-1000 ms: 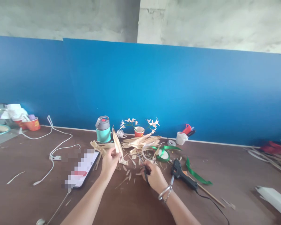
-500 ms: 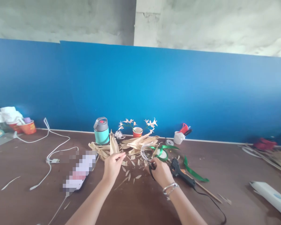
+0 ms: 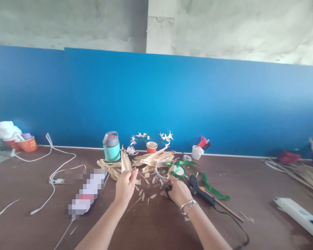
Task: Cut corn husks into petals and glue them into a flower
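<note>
My left hand [image 3: 125,184] is closed, thumb and fingertips pinched together above the table. Whatever is between the fingertips is too small to make out. A pale dried husk [image 3: 125,161] points up just behind this hand, and I cannot tell whether the hand touches it. In my right hand [image 3: 179,191] are scissors with black handles [image 3: 168,193], their blades directed away and to the left. Small pale petal-shaped cuttings [image 3: 153,196] lie on the table between the hands. Beyond them is a heap of dried husks [image 3: 153,160].
A black glue gun [image 3: 201,192] and green ribbon [image 3: 215,190] lie right of my right hand. Left are a phone [image 3: 87,194] and white cables [image 3: 65,163]. A teal flask [image 3: 112,152], a paper cup [image 3: 151,148] with flower stems and a white pen cup [image 3: 197,152] stand behind.
The whole view has shifted slightly. My right hand and the scissors have turned a little, and the right fingers have spread slightly; my left hand keeps its pinch.
</note>
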`<act>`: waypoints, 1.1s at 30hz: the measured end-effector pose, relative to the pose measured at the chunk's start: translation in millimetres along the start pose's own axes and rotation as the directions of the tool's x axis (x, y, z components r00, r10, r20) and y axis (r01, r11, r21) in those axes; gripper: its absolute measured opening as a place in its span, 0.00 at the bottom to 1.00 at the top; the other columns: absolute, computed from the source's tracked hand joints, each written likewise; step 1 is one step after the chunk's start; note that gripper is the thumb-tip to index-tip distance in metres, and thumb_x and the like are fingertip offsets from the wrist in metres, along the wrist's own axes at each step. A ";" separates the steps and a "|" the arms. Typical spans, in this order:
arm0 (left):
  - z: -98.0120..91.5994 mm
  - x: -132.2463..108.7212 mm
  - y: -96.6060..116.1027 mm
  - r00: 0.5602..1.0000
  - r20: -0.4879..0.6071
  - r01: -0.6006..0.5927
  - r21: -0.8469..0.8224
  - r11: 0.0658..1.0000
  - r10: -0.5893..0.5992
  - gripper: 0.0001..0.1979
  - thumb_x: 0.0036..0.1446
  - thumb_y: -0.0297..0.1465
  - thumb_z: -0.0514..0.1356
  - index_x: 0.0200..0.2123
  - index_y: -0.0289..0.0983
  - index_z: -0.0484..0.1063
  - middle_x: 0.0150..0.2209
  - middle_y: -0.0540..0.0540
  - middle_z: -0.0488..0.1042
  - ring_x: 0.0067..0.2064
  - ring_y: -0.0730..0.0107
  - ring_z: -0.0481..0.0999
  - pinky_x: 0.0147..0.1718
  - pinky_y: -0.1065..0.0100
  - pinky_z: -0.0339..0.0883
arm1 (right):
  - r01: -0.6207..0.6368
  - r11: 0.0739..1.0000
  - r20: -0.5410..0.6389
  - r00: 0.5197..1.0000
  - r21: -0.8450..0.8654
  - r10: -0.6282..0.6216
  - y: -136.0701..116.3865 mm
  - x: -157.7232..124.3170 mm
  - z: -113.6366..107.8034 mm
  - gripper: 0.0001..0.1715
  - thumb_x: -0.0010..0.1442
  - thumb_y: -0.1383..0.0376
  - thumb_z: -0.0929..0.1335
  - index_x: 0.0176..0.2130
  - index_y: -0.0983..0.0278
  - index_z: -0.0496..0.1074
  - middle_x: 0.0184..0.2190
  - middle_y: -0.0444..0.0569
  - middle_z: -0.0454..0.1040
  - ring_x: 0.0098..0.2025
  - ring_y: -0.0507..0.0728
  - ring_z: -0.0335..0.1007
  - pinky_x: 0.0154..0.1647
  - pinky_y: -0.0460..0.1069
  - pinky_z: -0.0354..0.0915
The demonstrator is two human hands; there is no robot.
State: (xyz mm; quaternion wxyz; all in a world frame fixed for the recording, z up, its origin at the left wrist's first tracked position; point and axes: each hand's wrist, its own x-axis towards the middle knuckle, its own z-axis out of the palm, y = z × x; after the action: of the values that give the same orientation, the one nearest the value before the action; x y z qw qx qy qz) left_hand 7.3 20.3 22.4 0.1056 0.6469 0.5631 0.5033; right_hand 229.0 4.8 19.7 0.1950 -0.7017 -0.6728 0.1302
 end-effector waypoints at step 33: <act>10.1 -21.8 16.1 0.701 0.640 -0.449 0.054 0.892 0.314 0.07 0.54 0.22 0.53 0.29 0.37 0.68 0.33 0.47 0.70 0.40 0.64 0.65 0.39 0.63 0.60 | 0.101 0.994 0.082 0.991 0.030 -0.103 0.4 -6.1 4.2 0.18 0.39 0.73 0.66 0.35 0.64 0.68 0.22 0.43 0.68 0.28 0.54 0.63 0.27 0.45 0.52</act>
State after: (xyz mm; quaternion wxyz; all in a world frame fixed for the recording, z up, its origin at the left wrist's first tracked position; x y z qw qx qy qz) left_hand 28.1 0.9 17.3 0.1088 0.8848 0.3990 0.2145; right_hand 227.1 -0.8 15.4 0.1825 -0.6577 -0.7135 0.1579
